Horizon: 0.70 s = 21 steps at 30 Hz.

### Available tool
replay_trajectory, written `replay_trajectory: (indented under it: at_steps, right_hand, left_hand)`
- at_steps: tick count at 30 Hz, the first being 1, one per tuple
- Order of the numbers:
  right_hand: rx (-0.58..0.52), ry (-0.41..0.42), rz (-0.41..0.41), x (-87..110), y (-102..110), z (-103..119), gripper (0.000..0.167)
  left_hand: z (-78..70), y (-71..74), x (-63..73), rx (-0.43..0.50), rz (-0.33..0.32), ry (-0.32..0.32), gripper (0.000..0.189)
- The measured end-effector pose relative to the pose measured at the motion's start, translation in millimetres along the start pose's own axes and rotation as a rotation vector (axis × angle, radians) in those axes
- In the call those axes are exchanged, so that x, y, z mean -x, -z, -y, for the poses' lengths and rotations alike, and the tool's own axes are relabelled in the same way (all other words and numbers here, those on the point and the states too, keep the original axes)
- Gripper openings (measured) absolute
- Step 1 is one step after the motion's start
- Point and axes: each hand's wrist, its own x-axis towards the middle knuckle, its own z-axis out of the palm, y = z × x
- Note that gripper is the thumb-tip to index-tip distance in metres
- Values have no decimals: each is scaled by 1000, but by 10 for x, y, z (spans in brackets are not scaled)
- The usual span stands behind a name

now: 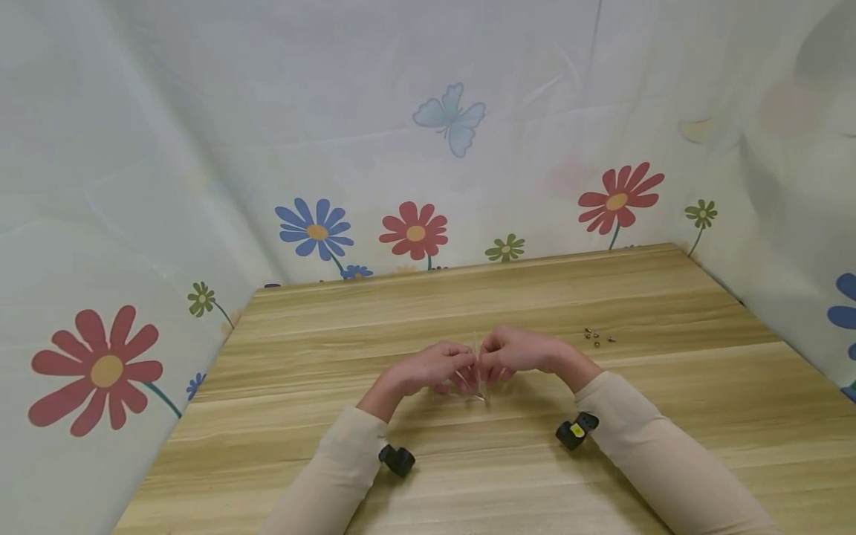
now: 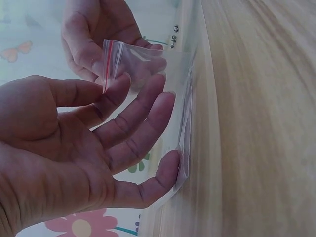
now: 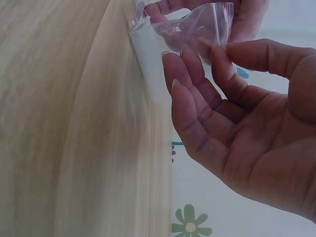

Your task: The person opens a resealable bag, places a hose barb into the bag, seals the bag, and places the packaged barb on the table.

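Observation:
A clear zip-lock bag [image 2: 173, 61] with a red line along its seal is held between both hands over the table. My left hand [image 1: 438, 364] pinches the seal edge with thumb and index finger; its other fingers spread along the bag's side. From the opposite side, my right hand [image 1: 518, 351] pinches the same edge between thumb and index finger, the remaining fingers loosely bent. In the right wrist view the bag's film [image 3: 202, 22] looks creased, and its lower end comes down close to the tabletop. Nothing shows inside it.
Several small shiny metal pieces [image 1: 597, 344] lie on the wood-grain table [image 1: 334, 319], to the right beyond the right hand. A flower-printed cloth [image 1: 361, 134] hangs behind the table and at its sides. Each sleeve carries a black wrist camera [image 1: 399, 461].

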Motion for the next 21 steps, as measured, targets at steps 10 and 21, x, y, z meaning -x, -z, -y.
replay_trajectory:
  at_steps: [10, 21]
  right_hand:
    - [-34, -14, -9, 11, -24, 39, 19]
    - [-49, -48, -53, 2, 7, 2, 15]
  left_hand:
    - [7, -9, -10, -18, -18, 12, 34]
    - [12, -13, -1, -1, -15, 17, 35]
